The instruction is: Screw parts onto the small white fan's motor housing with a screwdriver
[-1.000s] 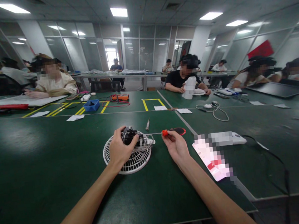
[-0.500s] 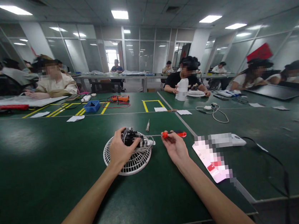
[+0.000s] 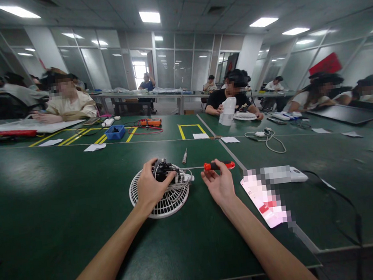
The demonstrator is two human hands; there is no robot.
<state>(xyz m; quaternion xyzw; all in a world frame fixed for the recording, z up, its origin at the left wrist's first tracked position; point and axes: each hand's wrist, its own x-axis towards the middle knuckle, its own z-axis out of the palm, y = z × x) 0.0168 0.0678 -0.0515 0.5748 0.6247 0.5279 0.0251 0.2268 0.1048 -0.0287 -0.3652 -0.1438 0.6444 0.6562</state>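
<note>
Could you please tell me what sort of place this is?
Probably a workshop or training room: several people sit around a large green table, a white fan grille lies on it, and the right hand holds a screwdriver.

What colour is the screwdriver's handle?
The screwdriver handle is orange-red and black: orange-red at both ends, black between. It shows best in the head view.

- White ceiling lights (image 3: 150,17) glow at twelve o'clock — the rest is dim.
- Hazy glare on the tabletop (image 3: 45,196) at nine.
- Edges stretch, blurring toward three.
</note>
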